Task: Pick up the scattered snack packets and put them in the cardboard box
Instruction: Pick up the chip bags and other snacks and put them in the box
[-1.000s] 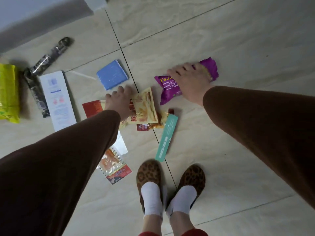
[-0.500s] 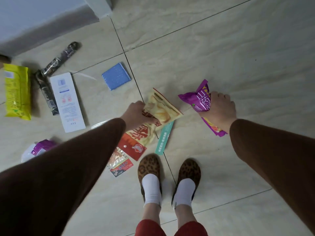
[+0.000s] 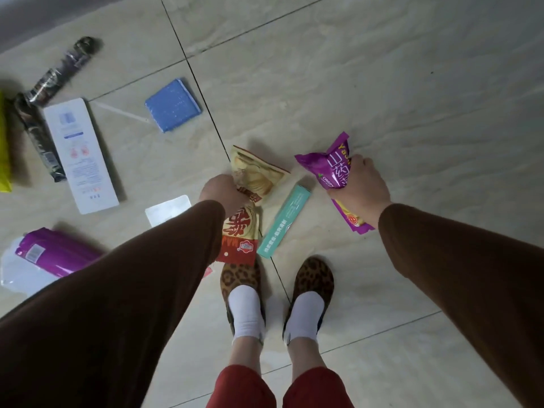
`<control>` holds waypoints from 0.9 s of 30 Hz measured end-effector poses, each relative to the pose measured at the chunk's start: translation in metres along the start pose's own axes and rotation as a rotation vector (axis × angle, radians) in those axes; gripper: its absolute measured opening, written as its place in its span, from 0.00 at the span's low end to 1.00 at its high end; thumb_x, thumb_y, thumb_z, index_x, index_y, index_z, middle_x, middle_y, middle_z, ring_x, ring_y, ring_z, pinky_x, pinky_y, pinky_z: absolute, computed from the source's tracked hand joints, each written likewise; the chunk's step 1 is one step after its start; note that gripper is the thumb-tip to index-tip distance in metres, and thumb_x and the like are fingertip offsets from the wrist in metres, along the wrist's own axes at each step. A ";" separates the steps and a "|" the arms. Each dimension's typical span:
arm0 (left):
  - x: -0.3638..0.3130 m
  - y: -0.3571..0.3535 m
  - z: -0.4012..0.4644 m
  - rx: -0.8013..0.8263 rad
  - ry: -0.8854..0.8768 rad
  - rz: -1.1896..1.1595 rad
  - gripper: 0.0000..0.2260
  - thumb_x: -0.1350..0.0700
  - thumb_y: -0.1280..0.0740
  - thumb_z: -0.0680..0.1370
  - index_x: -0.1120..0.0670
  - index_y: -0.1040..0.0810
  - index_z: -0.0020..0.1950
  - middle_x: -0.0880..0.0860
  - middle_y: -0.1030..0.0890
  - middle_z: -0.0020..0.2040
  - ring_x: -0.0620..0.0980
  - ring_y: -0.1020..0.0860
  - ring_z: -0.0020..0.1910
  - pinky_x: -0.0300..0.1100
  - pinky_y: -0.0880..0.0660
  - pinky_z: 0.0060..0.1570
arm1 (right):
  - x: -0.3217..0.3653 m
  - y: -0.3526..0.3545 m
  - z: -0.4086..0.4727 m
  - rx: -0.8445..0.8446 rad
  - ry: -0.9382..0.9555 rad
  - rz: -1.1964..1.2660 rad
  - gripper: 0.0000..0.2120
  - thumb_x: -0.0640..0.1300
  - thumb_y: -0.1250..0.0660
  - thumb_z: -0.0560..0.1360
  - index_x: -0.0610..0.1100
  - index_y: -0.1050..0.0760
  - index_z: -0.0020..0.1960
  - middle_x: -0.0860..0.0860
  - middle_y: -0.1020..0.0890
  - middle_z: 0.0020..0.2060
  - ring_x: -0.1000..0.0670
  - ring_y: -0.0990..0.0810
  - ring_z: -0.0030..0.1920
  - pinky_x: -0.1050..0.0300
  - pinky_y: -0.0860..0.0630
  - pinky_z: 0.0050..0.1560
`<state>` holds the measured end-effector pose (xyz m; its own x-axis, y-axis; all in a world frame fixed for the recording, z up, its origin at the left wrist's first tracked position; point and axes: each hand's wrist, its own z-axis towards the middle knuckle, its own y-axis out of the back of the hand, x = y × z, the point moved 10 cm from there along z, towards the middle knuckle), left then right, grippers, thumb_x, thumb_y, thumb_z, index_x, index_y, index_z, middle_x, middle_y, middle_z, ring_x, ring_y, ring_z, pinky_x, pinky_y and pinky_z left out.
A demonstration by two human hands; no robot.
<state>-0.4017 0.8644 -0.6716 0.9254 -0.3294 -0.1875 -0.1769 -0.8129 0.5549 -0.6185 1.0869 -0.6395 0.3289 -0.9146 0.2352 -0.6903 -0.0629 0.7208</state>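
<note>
My left hand [image 3: 221, 192] is shut on a bunch of packets held above the floor: a beige chip packet [image 3: 259, 175] on top and a red-and-yellow packet [image 3: 240, 234] hanging below. My right hand [image 3: 360, 187] grips a purple crisps packet [image 3: 332, 169] by its middle, lifted off the tiles. A teal stick packet [image 3: 284, 220] lies on the floor between my hands. A blue packet [image 3: 173, 105], a white packet [image 3: 81, 156], two dark wrappers [image 3: 39, 136] and a purple-and-white pack [image 3: 50, 254] lie scattered to the left. No cardboard box is in view.
A yellow packet [image 3: 3, 148] sits at the far left edge. A small white sachet [image 3: 167, 213] lies by my left sleeve. My feet in leopard slippers [image 3: 241, 278] stand on the tiled floor just below the teal packet. A grey wall base [image 3: 44, 22] runs along the top left.
Both hands have lifted their packets off the floor and drawn back toward my feet. The view has shifted, bringing the purple-and-white pack into sight at the left.
</note>
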 end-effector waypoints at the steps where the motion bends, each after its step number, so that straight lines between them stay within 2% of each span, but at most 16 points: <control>1: 0.008 0.005 -0.005 0.016 0.026 -0.059 0.16 0.51 0.23 0.70 0.56 0.17 0.54 0.53 0.15 0.46 0.54 0.18 0.44 0.45 0.22 0.43 | -0.004 0.001 -0.004 0.004 -0.025 0.029 0.36 0.55 0.21 0.68 0.43 0.34 0.66 0.44 0.25 0.55 0.42 0.21 0.55 0.43 0.20 0.56; 5: 0.011 0.012 -0.041 0.125 0.044 -0.347 0.12 0.52 0.22 0.71 0.55 0.15 0.51 0.53 0.13 0.40 0.51 0.14 0.37 0.47 0.16 0.42 | -0.016 0.002 -0.022 0.016 -0.105 0.122 0.35 0.55 0.21 0.66 0.44 0.35 0.64 0.45 0.23 0.54 0.41 0.19 0.53 0.42 0.19 0.54; 9: -0.006 -0.005 -0.077 0.254 0.035 -0.430 0.11 0.56 0.22 0.73 0.57 0.16 0.53 0.53 0.13 0.42 0.47 0.14 0.34 0.38 0.19 0.33 | -0.015 -0.003 -0.042 0.057 -0.126 0.266 0.33 0.53 0.20 0.66 0.46 0.36 0.62 0.46 0.21 0.53 0.44 0.19 0.51 0.47 0.20 0.53; 11: -0.011 -0.022 -0.090 0.302 0.031 -0.414 0.15 0.55 0.21 0.72 0.57 0.17 0.55 0.53 0.13 0.43 0.49 0.14 0.37 0.41 0.18 0.36 | -0.012 -0.010 -0.054 0.081 -0.131 0.329 0.33 0.53 0.20 0.67 0.47 0.37 0.61 0.48 0.21 0.52 0.45 0.19 0.49 0.49 0.20 0.50; 12: -0.014 -0.031 -0.093 0.298 0.009 -0.392 0.19 0.54 0.20 0.70 0.58 0.19 0.58 0.53 0.14 0.47 0.50 0.14 0.40 0.43 0.17 0.39 | -0.012 -0.013 -0.060 0.085 -0.135 0.349 0.33 0.54 0.20 0.66 0.47 0.37 0.61 0.48 0.21 0.52 0.46 0.19 0.49 0.49 0.19 0.49; 14: -0.027 -0.049 -0.093 0.242 -0.071 -0.306 0.25 0.53 0.20 0.68 0.56 0.21 0.63 0.54 0.19 0.59 0.53 0.16 0.51 0.47 0.17 0.44 | -0.016 -0.020 -0.070 0.088 -0.156 0.373 0.33 0.53 0.20 0.66 0.48 0.36 0.61 0.48 0.21 0.51 0.46 0.19 0.49 0.47 0.18 0.49; 16: -0.043 -0.068 -0.094 0.198 -0.149 -0.203 0.25 0.52 0.21 0.69 0.53 0.19 0.65 0.53 0.28 0.71 0.54 0.24 0.64 0.48 0.21 0.59 | -0.027 -0.024 -0.076 0.085 -0.187 0.349 0.33 0.51 0.20 0.65 0.48 0.36 0.61 0.48 0.22 0.51 0.44 0.19 0.50 0.43 0.17 0.51; 18: -0.051 -0.090 -0.091 0.200 -0.156 -0.187 0.26 0.50 0.22 0.70 0.53 0.19 0.67 0.52 0.33 0.76 0.53 0.27 0.68 0.49 0.26 0.67 | -0.043 -0.028 -0.078 0.085 -0.220 0.308 0.34 0.48 0.20 0.65 0.48 0.37 0.62 0.47 0.22 0.52 0.42 0.19 0.52 0.43 0.17 0.53; 22: -0.049 -0.114 -0.080 0.135 -0.125 -0.165 0.30 0.48 0.23 0.71 0.55 0.23 0.71 0.53 0.33 0.76 0.54 0.25 0.66 0.50 0.25 0.66 | -0.062 -0.039 -0.074 0.114 -0.211 0.270 0.35 0.48 0.18 0.65 0.48 0.37 0.62 0.46 0.22 0.53 0.43 0.20 0.52 0.49 0.20 0.50; 24: -0.046 -0.112 -0.079 0.062 -0.130 -0.151 0.28 0.45 0.24 0.72 0.54 0.22 0.70 0.52 0.29 0.73 0.54 0.23 0.63 0.50 0.24 0.62 | -0.062 -0.042 -0.072 0.123 -0.182 0.246 0.35 0.51 0.18 0.65 0.48 0.37 0.61 0.47 0.22 0.53 0.44 0.20 0.52 0.51 0.23 0.48; 27: -0.035 -0.097 -0.088 -0.036 -0.157 -0.074 0.20 0.44 0.29 0.76 0.53 0.19 0.65 0.54 0.23 0.64 0.55 0.21 0.57 0.49 0.23 0.53 | -0.050 -0.039 -0.072 0.102 -0.143 0.202 0.36 0.54 0.19 0.66 0.48 0.37 0.63 0.47 0.22 0.53 0.44 0.20 0.53 0.48 0.20 0.52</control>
<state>-0.3873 0.9971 -0.6479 0.8710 -0.3424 -0.3522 -0.0950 -0.8209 0.5632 -0.5621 1.1637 -0.6325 0.0881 -0.9595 0.2676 -0.7967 0.0934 0.5972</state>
